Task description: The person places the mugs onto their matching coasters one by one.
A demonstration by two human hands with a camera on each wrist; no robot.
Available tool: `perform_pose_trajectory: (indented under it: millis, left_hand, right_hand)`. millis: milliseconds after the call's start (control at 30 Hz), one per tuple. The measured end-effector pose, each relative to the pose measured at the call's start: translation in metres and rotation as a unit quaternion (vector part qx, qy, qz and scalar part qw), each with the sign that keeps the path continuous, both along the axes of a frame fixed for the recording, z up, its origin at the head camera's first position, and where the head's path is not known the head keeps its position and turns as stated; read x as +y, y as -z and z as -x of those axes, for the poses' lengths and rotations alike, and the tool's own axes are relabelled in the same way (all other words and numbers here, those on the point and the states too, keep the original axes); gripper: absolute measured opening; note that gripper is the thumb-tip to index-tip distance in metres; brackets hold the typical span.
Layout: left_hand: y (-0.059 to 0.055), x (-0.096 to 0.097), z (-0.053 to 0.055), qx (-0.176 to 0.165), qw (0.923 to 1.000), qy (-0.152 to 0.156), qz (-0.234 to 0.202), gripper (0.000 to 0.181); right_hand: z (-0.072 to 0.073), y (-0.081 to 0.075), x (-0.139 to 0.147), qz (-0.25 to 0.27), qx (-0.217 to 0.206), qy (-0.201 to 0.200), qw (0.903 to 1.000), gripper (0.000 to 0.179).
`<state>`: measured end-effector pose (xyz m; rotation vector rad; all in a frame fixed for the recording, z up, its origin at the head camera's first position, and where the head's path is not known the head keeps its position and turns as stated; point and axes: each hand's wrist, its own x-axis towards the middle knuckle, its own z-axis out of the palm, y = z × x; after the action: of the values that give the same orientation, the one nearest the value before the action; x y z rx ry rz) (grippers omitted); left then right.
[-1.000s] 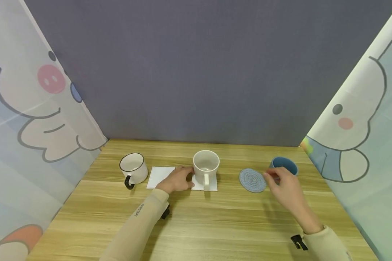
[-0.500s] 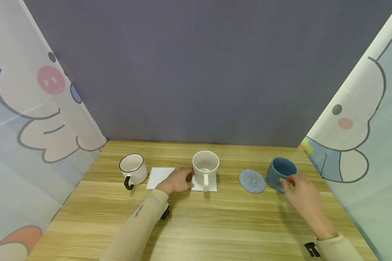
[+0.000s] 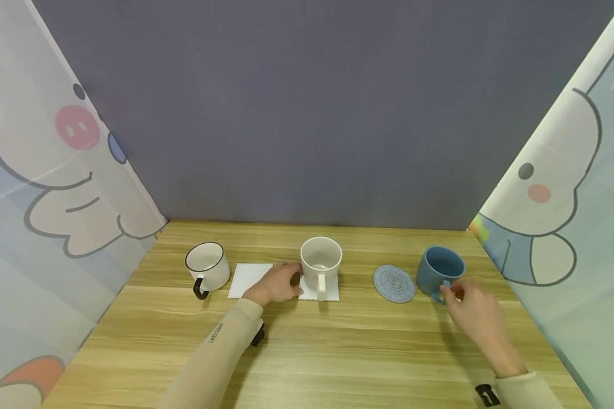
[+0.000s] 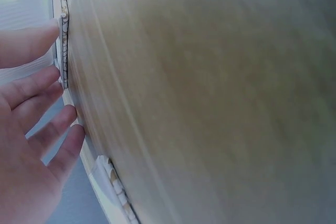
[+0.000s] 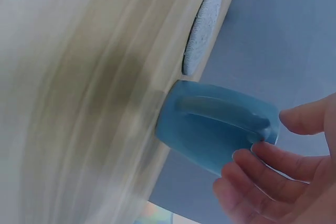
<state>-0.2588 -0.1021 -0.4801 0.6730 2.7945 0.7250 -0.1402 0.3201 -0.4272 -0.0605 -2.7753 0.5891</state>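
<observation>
A blue mug (image 3: 431,272) stands upright at the right of the table, its handle toward the person. My right hand (image 3: 476,315) pinches the top of that handle, thumb on one side and index finger on the other, as the right wrist view shows. My left hand (image 3: 278,282) lies low on the table, its fairly straight fingers touching the left edge of a white square coaster (image 3: 332,292). On this coaster stands a cream mug (image 3: 314,271), handle toward the person. A second white square coaster (image 3: 247,277) is partly hidden behind the left hand.
A white mug with a black rim and handle (image 3: 212,275) stands at the left of the table. A round blue woven coaster (image 3: 394,283) lies just left of the blue mug. A dark grey panel (image 3: 307,113) closes the back, with printed cartoon curtains at both sides.
My right hand has drawn back from over the blue mug and come down to its handle, where thumb and index finger now pinch. The left hand and the mugs look unmoved.
</observation>
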Motion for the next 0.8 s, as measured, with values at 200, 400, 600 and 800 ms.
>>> perform_pose_trajectory:
  millis: [200, 400, 600, 800]
  left_hand:
    - [0.001, 0.0, -0.001, -0.003, 1.0, 0.001, -0.002, 0.04]
    - [-0.002, -0.001, -0.002, -0.003, 1.0, -0.004, 0.002, 0.039]
    - [-0.002, 0.0, -0.002, -0.004, 1.0, 0.0, -0.001, 0.039]
    - [-0.003, 0.001, -0.003, 0.004, 1.0, -0.002, -0.002, 0.037]
  right_hand:
    - [0.001, 0.007, 0.005, 0.046, -0.023, -0.001, 0.9987, 0.029]
    - [0.007, 0.019, 0.014, 0.168, -0.066, -0.004, 0.9836, 0.043]
    - [0.008, 0.026, 0.018, 0.287, -0.087, -0.007, 0.9538, 0.047]
    - [0.012, 0.032, 0.019, 0.408, -0.065, -0.046, 0.9094, 0.043]
